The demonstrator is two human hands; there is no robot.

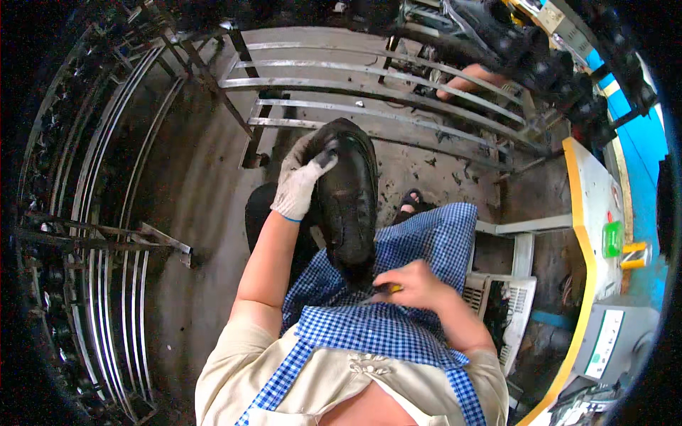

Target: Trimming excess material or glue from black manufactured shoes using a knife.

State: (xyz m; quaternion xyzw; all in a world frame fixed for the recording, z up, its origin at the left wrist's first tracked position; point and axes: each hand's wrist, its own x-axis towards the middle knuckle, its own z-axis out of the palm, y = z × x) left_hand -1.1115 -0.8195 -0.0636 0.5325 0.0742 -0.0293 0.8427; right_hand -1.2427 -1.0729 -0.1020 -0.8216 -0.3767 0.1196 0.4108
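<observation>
while the gloved left hand [302, 177] grips the black shoe [348, 195] at 12 o'clock, the bare right hand [412, 284] clenches a yellow-handled tool [387, 289] at its heel.

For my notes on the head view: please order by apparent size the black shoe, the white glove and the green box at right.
1. black shoe
2. white glove, on the left hand
3. green box, though it sits farther from the camera, so its true size is unsure.

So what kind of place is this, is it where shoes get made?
Probably a shoe workshop or small factory. The gloved left hand holds a black shoe over a checked apron, with metal racks around and a machine nearby.
</observation>
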